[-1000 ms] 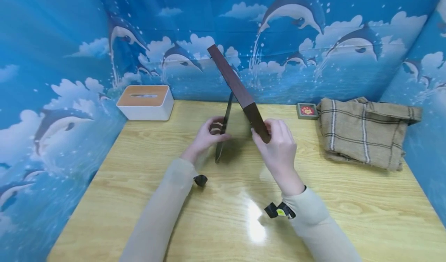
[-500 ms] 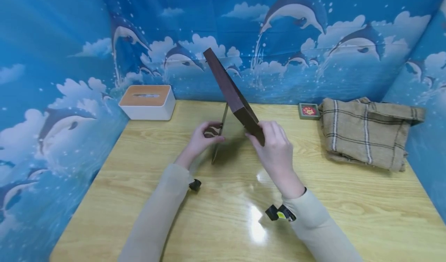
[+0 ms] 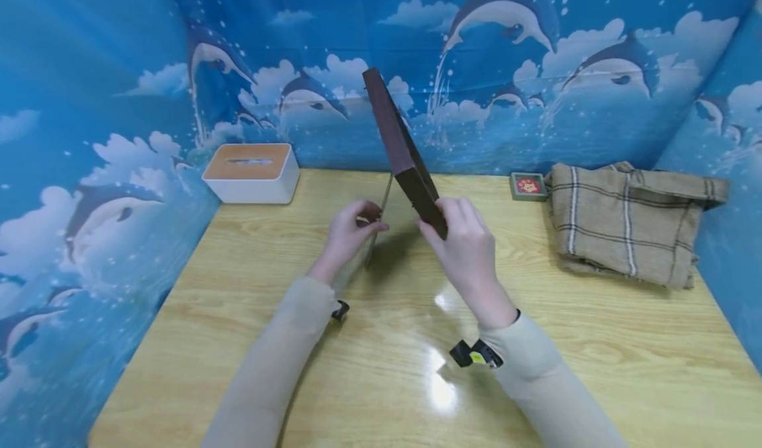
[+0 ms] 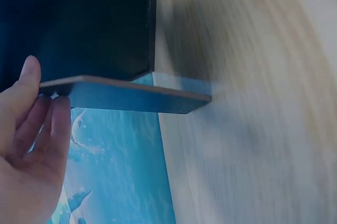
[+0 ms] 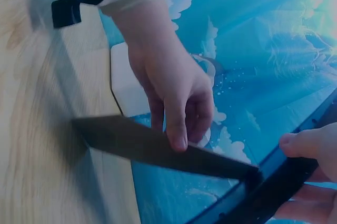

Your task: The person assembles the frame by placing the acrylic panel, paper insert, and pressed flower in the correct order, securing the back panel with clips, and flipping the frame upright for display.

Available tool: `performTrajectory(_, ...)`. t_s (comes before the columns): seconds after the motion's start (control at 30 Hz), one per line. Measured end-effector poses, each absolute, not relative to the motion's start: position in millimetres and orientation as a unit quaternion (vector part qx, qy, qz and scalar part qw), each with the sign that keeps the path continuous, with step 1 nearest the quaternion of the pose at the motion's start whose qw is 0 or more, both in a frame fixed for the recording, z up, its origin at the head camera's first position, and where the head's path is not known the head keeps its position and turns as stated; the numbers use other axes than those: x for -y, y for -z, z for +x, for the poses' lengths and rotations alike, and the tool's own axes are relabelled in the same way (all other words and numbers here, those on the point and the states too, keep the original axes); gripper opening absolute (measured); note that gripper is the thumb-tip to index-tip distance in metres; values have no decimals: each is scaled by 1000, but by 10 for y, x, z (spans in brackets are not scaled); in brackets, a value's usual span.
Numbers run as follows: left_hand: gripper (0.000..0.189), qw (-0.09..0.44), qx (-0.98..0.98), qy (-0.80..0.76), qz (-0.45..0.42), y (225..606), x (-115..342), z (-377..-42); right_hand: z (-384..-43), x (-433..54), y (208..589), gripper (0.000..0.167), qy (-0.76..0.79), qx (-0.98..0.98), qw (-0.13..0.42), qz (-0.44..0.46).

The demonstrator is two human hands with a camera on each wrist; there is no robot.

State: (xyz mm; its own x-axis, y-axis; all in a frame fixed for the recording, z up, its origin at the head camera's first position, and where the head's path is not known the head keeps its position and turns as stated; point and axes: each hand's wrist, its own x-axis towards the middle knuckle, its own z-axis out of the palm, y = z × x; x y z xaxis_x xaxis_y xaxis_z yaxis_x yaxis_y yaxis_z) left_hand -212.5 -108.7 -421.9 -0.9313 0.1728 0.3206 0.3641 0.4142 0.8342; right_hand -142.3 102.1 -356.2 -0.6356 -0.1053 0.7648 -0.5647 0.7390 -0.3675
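Note:
In the head view, a dark brown flat piece with thick edges [image 3: 389, 127], like a picture frame, stands tilted above the table. My right hand [image 3: 467, 256] grips its near end between thumb and fingers. A thin board [image 3: 385, 200] slants down from it toward the table, seen nearly edge-on. Thumb and fingers of my left hand [image 3: 348, 236] pinch this board. In the right wrist view the board [image 5: 158, 148] meets the thick piece at one end. The left wrist view shows the thick piece's dark face [image 4: 84, 24] beyond the board [image 4: 137, 96].
A white tissue box [image 3: 250, 186] with a wood-coloured top stands at the back left of the table [image 3: 381, 382]. Toward the back right lie a small green-grey square [image 3: 528, 186] with a red picture and a folded plaid cloth [image 3: 625, 229]. A dolphin-print curtain [image 3: 333, 24] surrounds the table.
The thick piece has swung steeper, its near end shifting left with my right hand. The thin board now appears more edge-on. My left hand moved slightly left, then back, keeping its pinch.

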Motion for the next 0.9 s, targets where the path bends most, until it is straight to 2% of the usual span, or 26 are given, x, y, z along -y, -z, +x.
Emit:
performTrajectory(0.23, 25, 117, 856, 475, -169, 4211, 1077, -2203, -1465, -925, 3512, 32, -285, 864, 361, 207)
performTrajectory(0.67, 19, 101, 851, 488, -164, 4213, 1234, -2160, -1481, -910, 3502, 35, -277, 871, 346, 211)
performTrajectory(0.9, 23, 76, 848, 494, -176, 4187, 1298, -2116, -1481, -907, 3498, 35, -277, 875, 338, 207)
